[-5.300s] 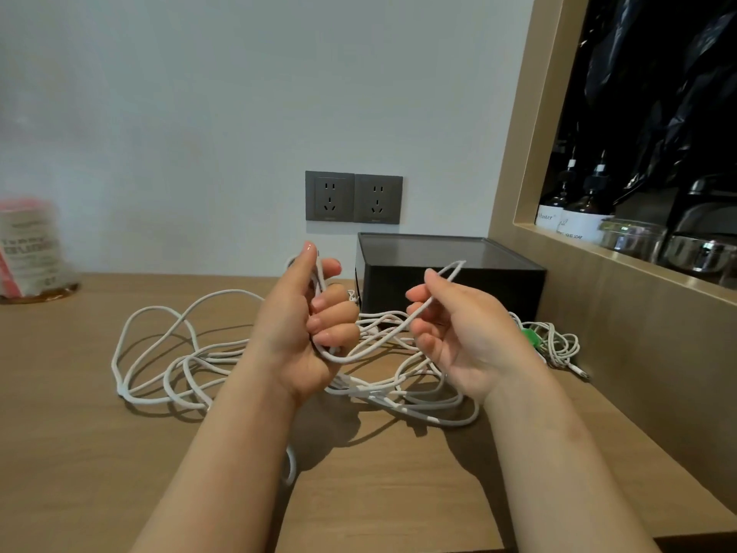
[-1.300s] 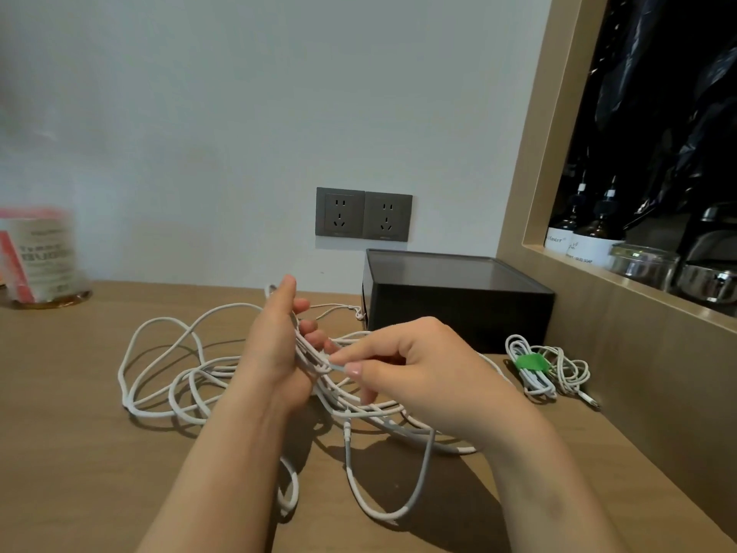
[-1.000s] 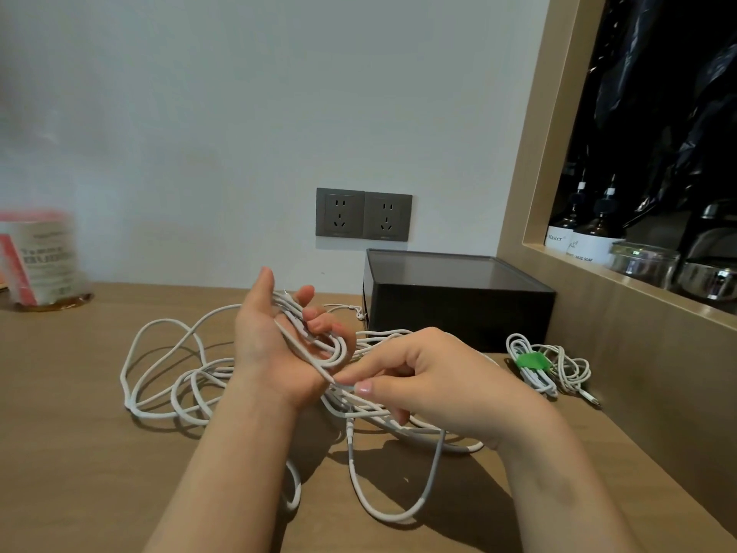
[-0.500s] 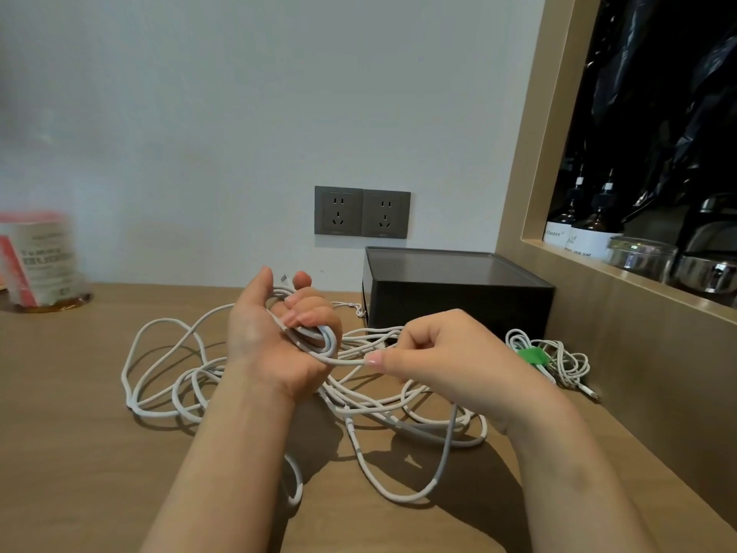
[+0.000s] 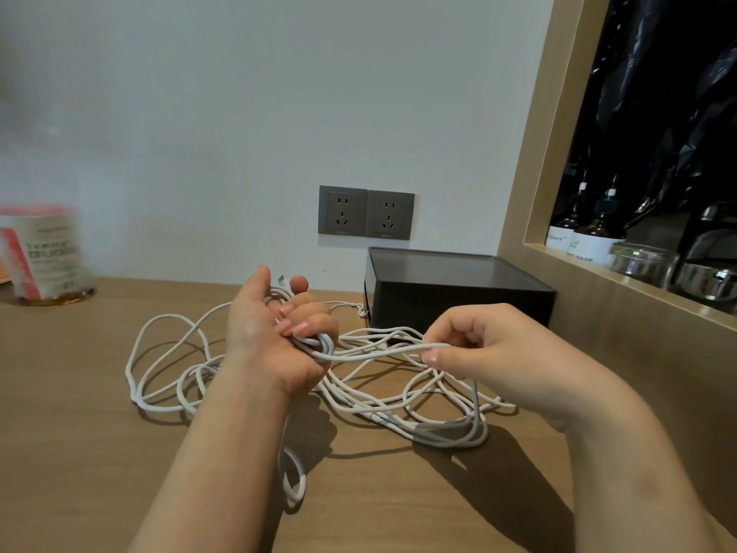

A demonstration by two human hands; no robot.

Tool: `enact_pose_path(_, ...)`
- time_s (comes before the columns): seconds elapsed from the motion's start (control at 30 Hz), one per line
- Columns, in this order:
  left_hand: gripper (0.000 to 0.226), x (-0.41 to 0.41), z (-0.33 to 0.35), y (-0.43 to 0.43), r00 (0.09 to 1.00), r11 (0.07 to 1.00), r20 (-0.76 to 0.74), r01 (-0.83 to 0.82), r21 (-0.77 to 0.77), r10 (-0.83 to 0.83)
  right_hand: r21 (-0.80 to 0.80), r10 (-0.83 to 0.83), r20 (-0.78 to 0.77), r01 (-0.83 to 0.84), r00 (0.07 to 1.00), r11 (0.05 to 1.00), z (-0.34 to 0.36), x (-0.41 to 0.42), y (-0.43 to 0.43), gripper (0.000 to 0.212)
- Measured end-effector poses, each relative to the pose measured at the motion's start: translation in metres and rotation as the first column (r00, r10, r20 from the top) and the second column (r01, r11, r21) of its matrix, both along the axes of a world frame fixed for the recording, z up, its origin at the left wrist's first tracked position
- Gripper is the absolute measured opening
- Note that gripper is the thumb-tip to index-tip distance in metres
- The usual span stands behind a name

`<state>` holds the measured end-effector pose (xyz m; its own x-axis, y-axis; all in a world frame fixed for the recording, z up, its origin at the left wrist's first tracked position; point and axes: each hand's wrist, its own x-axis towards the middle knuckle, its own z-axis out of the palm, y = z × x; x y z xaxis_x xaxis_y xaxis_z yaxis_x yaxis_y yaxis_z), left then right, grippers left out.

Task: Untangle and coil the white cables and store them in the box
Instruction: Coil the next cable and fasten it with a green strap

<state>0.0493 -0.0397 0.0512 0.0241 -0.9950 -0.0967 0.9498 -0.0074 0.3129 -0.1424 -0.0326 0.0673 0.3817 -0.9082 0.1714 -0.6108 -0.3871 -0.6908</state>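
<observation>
A long white cable [image 5: 402,409] lies in tangled loops on the wooden desk [image 5: 79,453]. My left hand [image 5: 275,333] holds several turns of it wound round the fingers, which are curled over the coil; a plug end sticks up by the fingertips. My right hand [image 5: 490,353] pinches a strand stretched level from the left hand to the right. The black box [image 5: 458,297] stands behind the hands against the wall. A loop hangs down below my left wrist.
Two grey wall sockets [image 5: 366,212] sit above the box. A blurred white and red canister [image 5: 40,253] stands at the far left. On the right a wooden niche [image 5: 578,281] holds dark bottles and glass jars.
My right hand has drawn the strand out to the right and up, and another turn lies round my left fingers. The small bundle with a green tie is now hidden behind my right hand.
</observation>
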Motion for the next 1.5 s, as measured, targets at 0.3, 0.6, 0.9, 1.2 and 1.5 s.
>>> enact_pose_path(0.3, 0.045, -0.005, 0.004, 0.007, 0.989, 0.981, 0.011, 0.147, -0.128, -0.147, -0.183, -0.281, 0.194, 0.316, 0.94, 0.931, -0.003, 0.013, -0.007, 0.02)
enact_pose_path(0.6, 0.034, 0.001, 0.004, 0.011, 0.946, 0.905, 0.178, 0.314, -0.287, -0.271, 0.032, -0.237, 0.639, 0.283, 0.732, 0.959, 0.006, 0.018, -0.003, 0.032)
enact_pose_path(0.9, 0.039, -0.004, 0.006, 0.012, 0.789, 0.932, 0.577, 0.341, -0.124, -0.212, 0.105, -0.164, 0.891, 0.159, 0.424, 0.982, 0.008, 0.019, 0.003, 0.024)
enact_pose_path(1.2, 0.046, -0.018, 0.001, 0.01, 0.684, 0.915, 0.673, 0.403, -0.028, -0.281, -0.132, 0.097, 0.795, 0.015, 0.598, 0.991, 0.025, 0.017, 0.027, 0.03)
enact_pose_path(1.5, 0.048, -0.022, 0.002, 0.014, 0.642, 0.917, 0.719, 0.399, -0.015, -0.268, -0.046, -0.084, 0.802, 0.201, 0.592, 0.978, 0.017, 0.012, 0.015, 0.035)
